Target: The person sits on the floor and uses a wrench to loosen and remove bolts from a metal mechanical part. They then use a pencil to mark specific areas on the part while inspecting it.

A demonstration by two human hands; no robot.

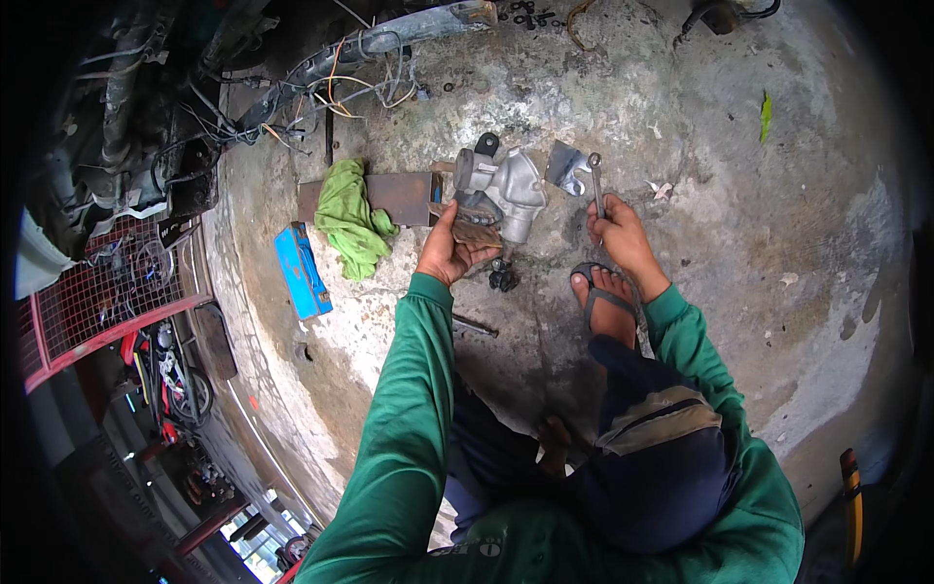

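Left hand (449,255) curls fingers against brown plate (475,235), pinch unclear; right hand (615,232) pinches wrench (597,183); casting (516,185) lies inside floor's (700,127) left edge.

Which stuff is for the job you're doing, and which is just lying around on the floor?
Seems part of the job:
- wrench, in the right hand
- flat brown piece, in the left hand
- grey metal casting, beside that piece

Seems just lying about:
- green leaf
- blue box
- green cloth, perhaps for wiping
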